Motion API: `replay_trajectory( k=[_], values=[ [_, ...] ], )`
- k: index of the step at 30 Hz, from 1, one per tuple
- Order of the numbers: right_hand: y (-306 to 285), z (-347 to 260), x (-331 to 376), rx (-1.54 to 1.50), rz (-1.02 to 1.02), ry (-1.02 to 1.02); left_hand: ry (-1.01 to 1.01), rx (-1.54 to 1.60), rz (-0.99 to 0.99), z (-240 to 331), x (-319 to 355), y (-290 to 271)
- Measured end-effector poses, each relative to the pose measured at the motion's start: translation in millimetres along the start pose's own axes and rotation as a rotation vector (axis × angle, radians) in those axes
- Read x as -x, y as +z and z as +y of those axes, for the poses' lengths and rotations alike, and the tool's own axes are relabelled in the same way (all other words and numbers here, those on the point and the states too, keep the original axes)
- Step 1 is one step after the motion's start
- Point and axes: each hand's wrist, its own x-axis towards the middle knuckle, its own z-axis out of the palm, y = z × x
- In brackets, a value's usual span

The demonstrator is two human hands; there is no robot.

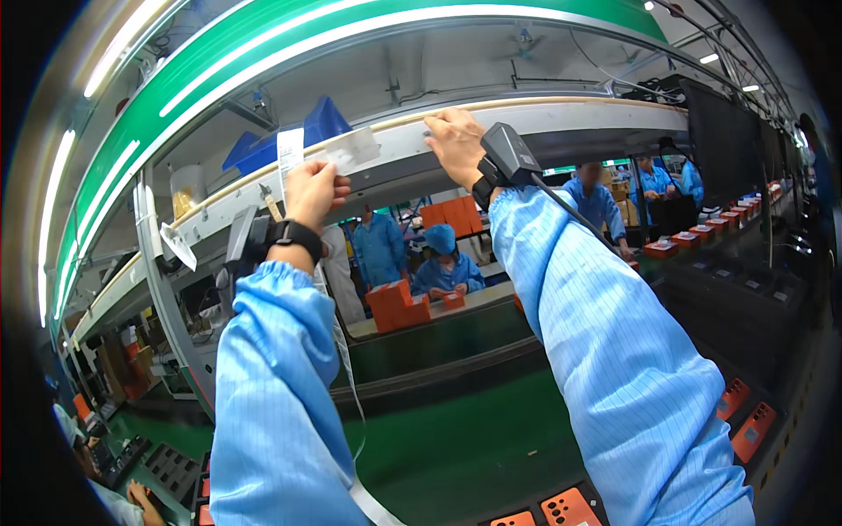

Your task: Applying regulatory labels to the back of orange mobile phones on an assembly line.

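Both my arms, in light blue striped sleeves, reach up to a pale overhead shelf beam (403, 145). My left hand (316, 191) is closed, its fingertips pinching the edge of a small whitish, partly see-through label sheet (354, 151) in front of the beam. Beside that hand a white printed strip (290, 149) stands upright against the beam. A long white ribbon of backing paper (353, 386) trails down past my left forearm. My right hand (458, 147) has its fingers curled at the beam's upper edge; whatever they grip, if anything, is too small to make out.
Blue bins (298, 131) rest on the shelf. Below runs a green conveyor belt (474, 430), with orange phones in dark trays (568, 508) at its near edge. Co-workers in blue (447, 263) sit beyond, near orange boxes (396, 305). A dark box with a cable (513, 153) is on my right wrist.
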Motion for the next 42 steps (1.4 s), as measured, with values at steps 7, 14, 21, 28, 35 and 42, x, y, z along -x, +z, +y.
replay_trajectory(
  k=[7,14,21,28,35,42],
  values=[
    [-8,11,7,0.012,0.027,-0.271,-0.035,0.031,0.049,-13,-14,25],
    [-5,7,7,0.026,0.128,-0.336,0.073,0.097,0.025,-20,-2,59],
    [-6,15,12,0.059,0.175,-0.438,0.126,0.224,0.010,-25,17,87],
    [-10,19,15,0.010,0.093,-0.398,0.135,0.152,0.145,-26,-9,50],
    [13,-42,-13,-0.187,0.254,-0.295,0.035,-0.022,0.094,-16,-23,34],
    [34,-72,-24,0.090,0.119,-0.276,0.084,-0.215,0.097,-15,-25,22]
  ],
)
